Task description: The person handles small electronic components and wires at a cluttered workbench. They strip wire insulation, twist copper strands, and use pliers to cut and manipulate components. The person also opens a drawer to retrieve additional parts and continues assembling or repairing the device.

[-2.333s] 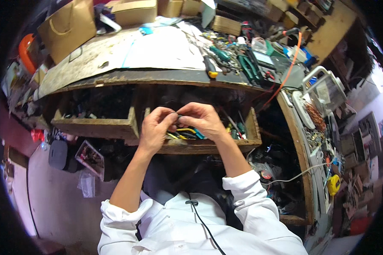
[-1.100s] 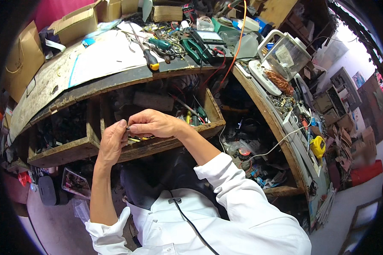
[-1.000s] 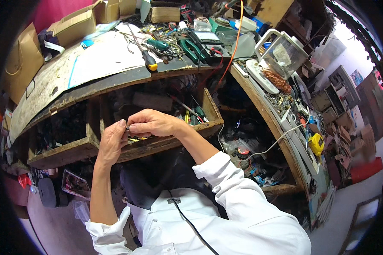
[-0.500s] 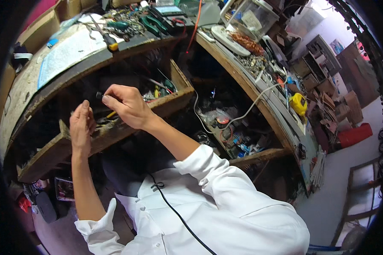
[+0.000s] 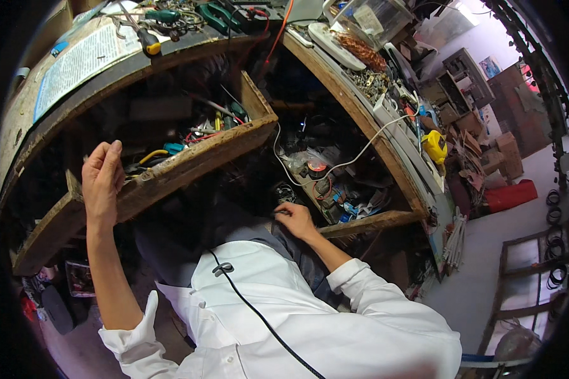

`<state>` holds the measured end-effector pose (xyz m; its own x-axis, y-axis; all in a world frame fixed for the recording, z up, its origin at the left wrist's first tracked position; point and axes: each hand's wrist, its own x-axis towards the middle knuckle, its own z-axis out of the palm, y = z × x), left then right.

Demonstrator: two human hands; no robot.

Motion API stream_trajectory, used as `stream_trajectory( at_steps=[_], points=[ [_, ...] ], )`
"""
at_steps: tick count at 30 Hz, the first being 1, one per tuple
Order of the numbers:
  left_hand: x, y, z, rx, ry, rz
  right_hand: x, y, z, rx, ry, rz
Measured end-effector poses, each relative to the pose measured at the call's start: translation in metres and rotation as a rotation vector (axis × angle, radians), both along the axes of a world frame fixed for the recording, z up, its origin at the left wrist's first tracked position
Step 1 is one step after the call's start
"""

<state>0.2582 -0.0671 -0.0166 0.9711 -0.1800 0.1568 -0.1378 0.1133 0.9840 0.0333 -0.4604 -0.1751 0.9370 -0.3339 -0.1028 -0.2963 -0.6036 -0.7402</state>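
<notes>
My left hand (image 5: 101,180) is raised at the left, beside the front board of an open wooden drawer (image 5: 193,161), with its fingers curled and thumb pressed near the index finger; whatever they hold is hidden. The drawer holds yellow- and teal-handled tools (image 5: 174,149) and other tools among dark clutter. My right hand (image 5: 295,218) is low beside my dark-clad leg, right of and below the drawer, its fingers curled; a small dark shape at the fingertips is too dim to name. Near it is a compartment of bags, cables and small parts (image 5: 316,167).
A worktop (image 5: 76,79) carries paper, a screwdriver (image 5: 146,39) and pliers. The right-hand bench holds a clear jug (image 5: 370,25), metal scraps and a yellow tape measure (image 5: 434,146). A white cable (image 5: 348,163) crosses the compartment. Cardboard and a red bag (image 5: 509,196) lie farther right.
My hands have parted: the right, earlier pinching a small dark object beside the left, has dropped down and rightward to my leg. The view has turned, shifting the bench upward and left.
</notes>
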Motion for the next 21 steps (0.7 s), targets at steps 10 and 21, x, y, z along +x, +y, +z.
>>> stream_trajectory(
  at_steps=[10, 21],
  points=[
    [0.002, -0.001, -0.001, 0.046, -0.034, 0.007, 0.013, -0.126, -0.079, 0.27, -0.185, -0.543],
    [-0.001, 0.0, 0.0, 0.019, -0.059, 0.02, 0.046, -0.137, -0.061, -0.593, -0.016, -0.283]
  ],
)
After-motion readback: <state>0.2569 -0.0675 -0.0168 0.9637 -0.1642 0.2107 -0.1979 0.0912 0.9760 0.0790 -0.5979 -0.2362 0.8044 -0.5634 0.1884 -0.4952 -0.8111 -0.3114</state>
